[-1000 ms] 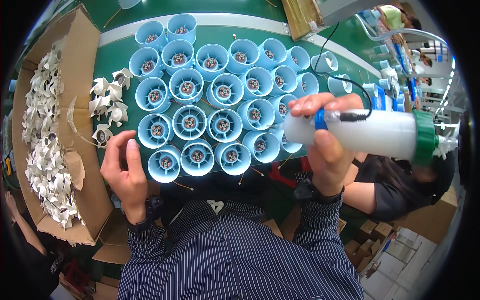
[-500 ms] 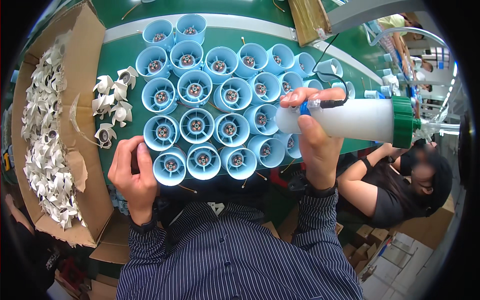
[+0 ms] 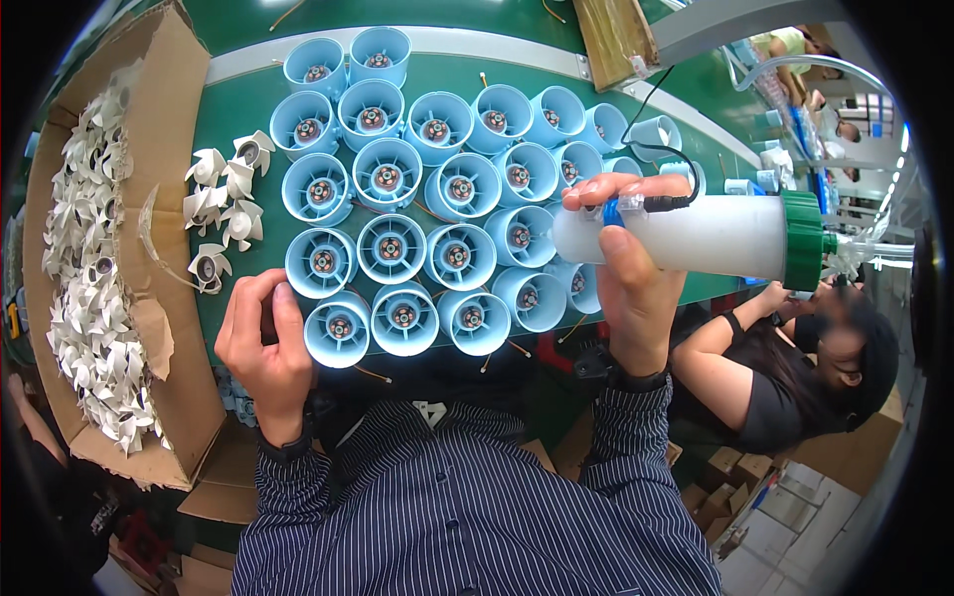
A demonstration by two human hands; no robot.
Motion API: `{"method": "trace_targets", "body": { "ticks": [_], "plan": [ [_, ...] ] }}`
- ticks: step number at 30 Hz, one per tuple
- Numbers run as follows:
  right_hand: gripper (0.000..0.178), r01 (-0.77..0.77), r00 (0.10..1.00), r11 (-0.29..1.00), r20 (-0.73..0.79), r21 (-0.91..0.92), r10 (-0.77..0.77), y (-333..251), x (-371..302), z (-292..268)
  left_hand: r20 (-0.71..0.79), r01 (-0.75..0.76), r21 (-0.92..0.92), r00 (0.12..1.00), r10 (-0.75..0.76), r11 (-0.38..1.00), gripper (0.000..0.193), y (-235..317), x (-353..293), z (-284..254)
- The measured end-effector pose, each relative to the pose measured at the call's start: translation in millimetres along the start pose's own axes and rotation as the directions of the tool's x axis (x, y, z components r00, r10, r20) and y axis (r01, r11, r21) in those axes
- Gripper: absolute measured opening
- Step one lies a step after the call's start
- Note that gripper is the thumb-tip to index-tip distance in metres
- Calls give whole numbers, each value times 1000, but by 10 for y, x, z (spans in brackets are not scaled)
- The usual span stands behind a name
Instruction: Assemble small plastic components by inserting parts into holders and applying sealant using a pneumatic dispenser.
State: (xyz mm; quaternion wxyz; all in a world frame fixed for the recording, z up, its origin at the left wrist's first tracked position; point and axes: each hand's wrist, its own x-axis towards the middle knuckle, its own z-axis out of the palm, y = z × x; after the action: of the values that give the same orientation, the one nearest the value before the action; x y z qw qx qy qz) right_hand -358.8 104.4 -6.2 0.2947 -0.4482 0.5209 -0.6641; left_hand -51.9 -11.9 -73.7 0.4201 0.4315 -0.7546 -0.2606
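Observation:
My right hand [image 3: 633,263] is wrapped round the narrow end of a white dispensing barrel [image 3: 730,236], held nearly level above the table. The barrel has a green screw cap [image 3: 803,241] with a clear hose behind it, and a blue clip with a black cable by my fingers. Its tip is hidden. Several light-blue fan housings [image 3: 460,187] stand open side up in rows, each with ribs and a small round motor part inside. At the table's near edge, my left hand [image 3: 266,343] rests with curled fingers beside the nearest left housing [image 3: 336,330]; nothing shows in it.
A cardboard box [image 3: 164,199] full of white fan impellers [image 3: 94,298] stands at the left. Several loose impellers [image 3: 238,179] lie between it and the housings. A metal frame [image 3: 740,35] rises at the far right. A co-worker [image 3: 765,368] sits at the right.
The barrel and my right hand have shifted very slightly to the right. My left hand and the housings have stayed where they were.

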Motion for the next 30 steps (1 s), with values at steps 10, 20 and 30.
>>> {"method": "trace_targets", "body": {
  "ticks": [10,20,30],
  "plan": [
    [36,-10,1000,1000,24,21,10,-21,-6,18,1,11,1,1000,-11,1000,9,21,6,-9],
    [39,20,998,998,-54,64,-16,15,-19,30,-3,6,-19,1000,-6,1000,9,10,-9,-6],
    [36,81,996,996,-41,26,-80,-213,195,33,-3,4,-25,1000,-4,1000,9,14,7,-22]
  ]
}}
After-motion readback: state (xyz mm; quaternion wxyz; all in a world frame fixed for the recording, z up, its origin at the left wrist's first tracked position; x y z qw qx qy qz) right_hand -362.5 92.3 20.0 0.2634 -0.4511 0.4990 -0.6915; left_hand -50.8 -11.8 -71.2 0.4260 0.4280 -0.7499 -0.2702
